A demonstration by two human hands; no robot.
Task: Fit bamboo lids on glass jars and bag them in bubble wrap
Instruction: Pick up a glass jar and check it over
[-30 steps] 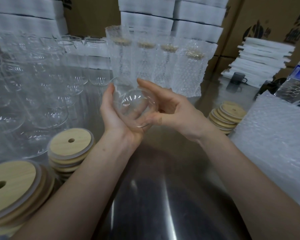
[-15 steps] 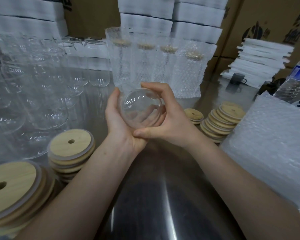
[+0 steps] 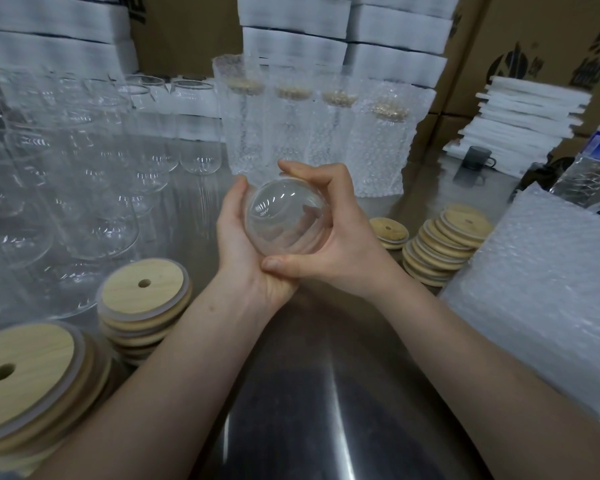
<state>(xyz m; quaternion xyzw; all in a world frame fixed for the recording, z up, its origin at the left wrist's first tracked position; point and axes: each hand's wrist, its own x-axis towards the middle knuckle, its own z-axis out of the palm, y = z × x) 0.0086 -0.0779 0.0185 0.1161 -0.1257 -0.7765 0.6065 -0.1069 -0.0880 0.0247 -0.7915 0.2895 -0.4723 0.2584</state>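
Observation:
A clear glass jar (image 3: 286,218) lies tilted between my hands above the steel table, its round base turned toward me. My left hand (image 3: 238,244) cups its left side with thumb and palm. My right hand (image 3: 329,237) wraps it from the right, fingers curled over the top and thumb under the base. Bamboo lids with a straw hole are stacked at the left (image 3: 142,296), at the near left corner (image 3: 28,382) and at the right (image 3: 444,240). Several bagged, lidded jars (image 3: 312,129) stand in a row behind my hands.
Many bare glass jars (image 3: 84,174) crowd the left half of the table. A pile of bubble wrap bags (image 3: 548,271) lies at the right. A water bottle (image 3: 593,161), a dark mug (image 3: 475,157), foam sheets (image 3: 523,123) and cardboard boxes stand behind.
My right hand has closed round the jar, fingers over the top and thumb under the base. The jar has turned so its base faces me, and both hands have come slightly nearer.

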